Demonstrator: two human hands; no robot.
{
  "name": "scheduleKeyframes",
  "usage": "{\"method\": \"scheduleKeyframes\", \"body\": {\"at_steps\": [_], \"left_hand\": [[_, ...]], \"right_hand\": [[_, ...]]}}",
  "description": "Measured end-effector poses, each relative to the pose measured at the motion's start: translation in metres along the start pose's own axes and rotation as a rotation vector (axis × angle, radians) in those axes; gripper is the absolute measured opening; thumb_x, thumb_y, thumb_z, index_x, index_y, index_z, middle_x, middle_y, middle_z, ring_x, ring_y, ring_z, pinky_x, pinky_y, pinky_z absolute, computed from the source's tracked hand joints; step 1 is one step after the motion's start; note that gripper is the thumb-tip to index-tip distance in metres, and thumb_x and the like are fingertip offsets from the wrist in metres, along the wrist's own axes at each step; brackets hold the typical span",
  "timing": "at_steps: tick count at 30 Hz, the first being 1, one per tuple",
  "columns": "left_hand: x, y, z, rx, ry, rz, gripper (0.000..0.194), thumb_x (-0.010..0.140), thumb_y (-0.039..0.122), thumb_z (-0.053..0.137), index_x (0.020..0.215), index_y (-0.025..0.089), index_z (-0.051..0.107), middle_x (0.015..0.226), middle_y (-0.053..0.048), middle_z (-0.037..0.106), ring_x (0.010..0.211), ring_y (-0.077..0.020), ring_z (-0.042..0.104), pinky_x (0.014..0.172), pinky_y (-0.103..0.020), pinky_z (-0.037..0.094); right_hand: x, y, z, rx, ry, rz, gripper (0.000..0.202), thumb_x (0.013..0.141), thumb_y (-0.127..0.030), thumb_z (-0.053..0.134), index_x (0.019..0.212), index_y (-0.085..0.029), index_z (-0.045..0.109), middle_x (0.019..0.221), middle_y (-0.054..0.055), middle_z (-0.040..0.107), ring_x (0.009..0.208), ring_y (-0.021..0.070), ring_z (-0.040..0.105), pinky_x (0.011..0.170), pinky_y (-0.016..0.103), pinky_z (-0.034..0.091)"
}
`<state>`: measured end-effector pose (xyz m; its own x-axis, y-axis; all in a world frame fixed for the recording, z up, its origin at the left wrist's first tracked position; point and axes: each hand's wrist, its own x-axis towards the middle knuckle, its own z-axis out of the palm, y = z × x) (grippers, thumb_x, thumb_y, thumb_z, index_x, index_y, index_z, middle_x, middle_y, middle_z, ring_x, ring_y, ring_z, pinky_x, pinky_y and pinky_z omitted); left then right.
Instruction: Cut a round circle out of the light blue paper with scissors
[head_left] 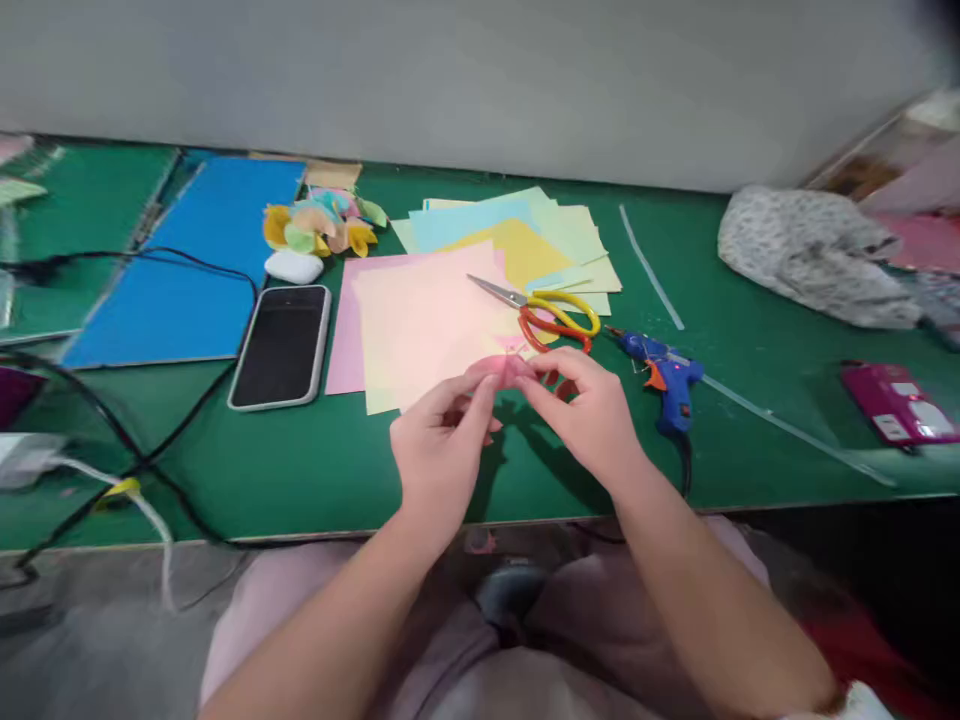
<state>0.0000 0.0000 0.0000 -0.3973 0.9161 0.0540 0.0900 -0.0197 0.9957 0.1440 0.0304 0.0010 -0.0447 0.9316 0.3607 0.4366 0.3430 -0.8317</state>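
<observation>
Pink and small, one paper piece (506,369) is held up between two hands, over the green table (360,470); the left hand (442,435) pinches its left end, the right hand (589,405) its right; just beyond, one pair of scissors (516,298), with one yellow and one red handle loop, lies partly on coloured paper sheets (420,310) too overlapped to count; rightward are one blue glue gun (679,385) and two glue sticks (651,268); leftward, one smartphone (281,345) and one white rounded case (294,266).
</observation>
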Motion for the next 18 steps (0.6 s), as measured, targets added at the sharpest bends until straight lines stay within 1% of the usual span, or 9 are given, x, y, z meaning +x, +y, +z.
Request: {"method": "scheduleKeyframes", "body": {"at_steps": [4, 7, 10, 12, 16, 18], "left_hand": [[0.005, -0.0012, 0.0037, -0.039, -0.017, -0.032, 0.017, 0.076, 0.037, 0.08, 0.079, 0.02, 0.082, 0.049, 0.004, 0.067, 0.041, -0.0098, 0.061, 0.042, -0.017, 0.051], [0.005, -0.0016, 0.0047, -0.07, -0.022, -0.024, 0.014, 0.074, 0.034, 0.081, 0.076, 0.02, 0.081, 0.049, 0.005, 0.066, 0.04, -0.0094, 0.061, 0.04, -0.016, 0.051], [0.0031, -0.0016, 0.004, -0.063, -0.035, -0.002, 0.011, 0.074, 0.031, 0.08, 0.076, 0.02, 0.081, 0.049, 0.005, 0.067, 0.04, -0.0085, 0.061, 0.04, -0.014, 0.051], [0.0021, -0.0019, 0.0034, -0.052, -0.04, 0.015, 0.009, 0.075, 0.03, 0.08, 0.076, 0.02, 0.081, 0.049, 0.005, 0.067, 0.04, -0.008, 0.061, 0.041, -0.014, 0.051], [0.002, -0.0023, 0.003, -0.033, -0.042, 0.054, 0.009, 0.075, 0.03, 0.08, 0.076, 0.02, 0.082, 0.05, 0.005, 0.068, 0.04, -0.0083, 0.061, 0.041, -0.014, 0.051], [0.0022, -0.0019, 0.0031, -0.019, -0.043, 0.069, 0.01, 0.075, 0.03, 0.08, 0.076, 0.02, 0.082, 0.049, 0.005, 0.068, 0.039, -0.0086, 0.061, 0.041, -0.015, 0.051]], "right_hand": [[0.0009, -0.0006, -0.0068, 0.036, 0.013, 0.03, 0.011, 0.085, -0.023, 0.067, 0.078, -0.022, 0.075, 0.085, 0.004, 0.08, 0.081, 0.0213, 0.067, 0.061, 0.031, 0.046], [0.0011, -0.0006, -0.0098, 0.03, 0.039, 0.001, 0.012, 0.084, -0.02, 0.064, 0.076, -0.022, 0.072, 0.084, 0.003, 0.08, 0.085, 0.0224, 0.068, 0.066, 0.033, 0.048], [0.0009, -0.0009, -0.0107, 0.012, 0.054, -0.021, 0.013, 0.084, -0.019, 0.062, 0.075, -0.022, 0.071, 0.081, 0.003, 0.079, 0.083, 0.022, 0.067, 0.073, 0.035, 0.05], [0.0009, -0.0015, -0.0104, 0.0, 0.059, -0.038, 0.014, 0.083, -0.018, 0.062, 0.073, -0.022, 0.069, 0.079, 0.002, 0.077, 0.081, 0.0215, 0.065, 0.075, 0.036, 0.051], [0.0014, -0.0024, -0.0092, -0.005, 0.064, -0.052, 0.013, 0.083, -0.018, 0.061, 0.072, -0.022, 0.067, 0.077, 0.002, 0.076, 0.078, 0.0209, 0.064, 0.07, 0.034, 0.05], [0.0014, -0.0022, -0.0089, -0.003, 0.069, -0.054, 0.012, 0.083, -0.018, 0.062, 0.072, -0.022, 0.067, 0.077, 0.002, 0.076, 0.078, 0.0206, 0.064, 0.071, 0.034, 0.05]]}}
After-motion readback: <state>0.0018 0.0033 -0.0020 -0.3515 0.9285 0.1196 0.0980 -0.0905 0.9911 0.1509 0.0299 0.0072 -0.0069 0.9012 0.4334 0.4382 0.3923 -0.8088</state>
